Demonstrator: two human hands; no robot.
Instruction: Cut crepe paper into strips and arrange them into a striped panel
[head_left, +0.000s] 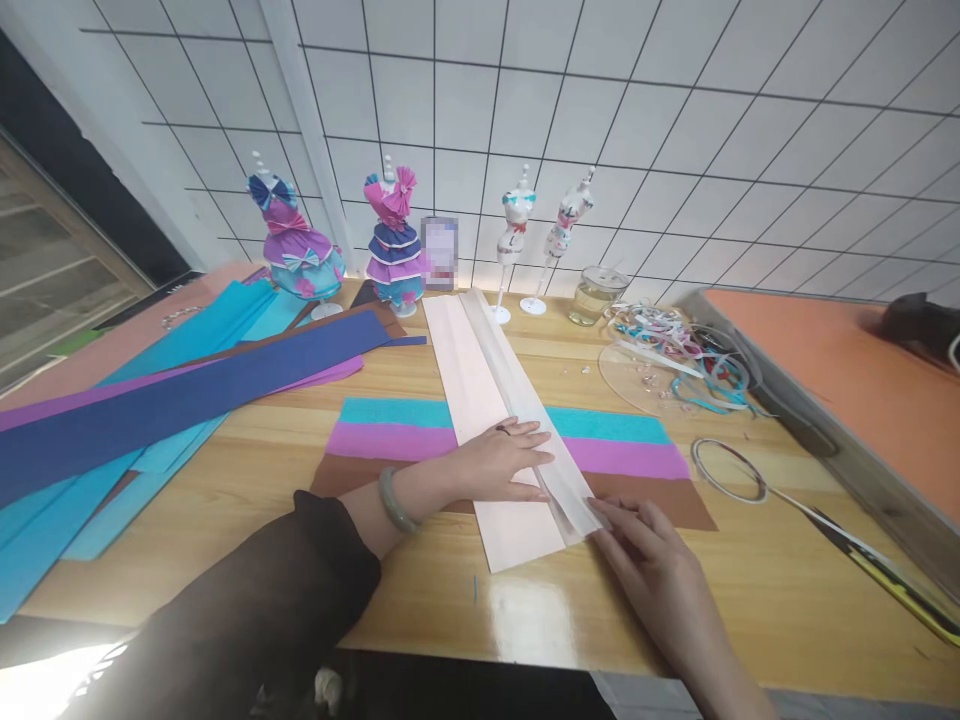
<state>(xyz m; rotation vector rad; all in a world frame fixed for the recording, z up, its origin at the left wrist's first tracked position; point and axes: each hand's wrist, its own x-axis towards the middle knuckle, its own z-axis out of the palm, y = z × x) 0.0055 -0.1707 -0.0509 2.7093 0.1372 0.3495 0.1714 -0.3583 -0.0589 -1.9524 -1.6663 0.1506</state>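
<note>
A long pale pink strip of crepe-like paper (pixel 469 375) lies lengthwise away from me, with a whitish folded layer (pixel 517 375) along its right side. My left hand (pixel 504 462) rests flat across it, fingers spread and pointing right. At the near right corner, my right hand (pixel 649 555) pinches the edge of the whitish layer between thumb and fingers. Under the strip, crosswise, lie bands of turquoise (pixel 607 424), purple (pixel 630 457) and brown paper (pixel 652 497).
Long blue (pixel 187 385) and turquoise strips (pixel 172 335) are piled at left. Dressed mini mannequins (pixel 394 245) and plainer ones (pixel 516 225) stand along the tiled wall. A glass jar (pixel 596 297), ribbon scraps (pixel 675 345), a tape ring (pixel 727 470) and a yellow-black cutter (pixel 885 570) are at right.
</note>
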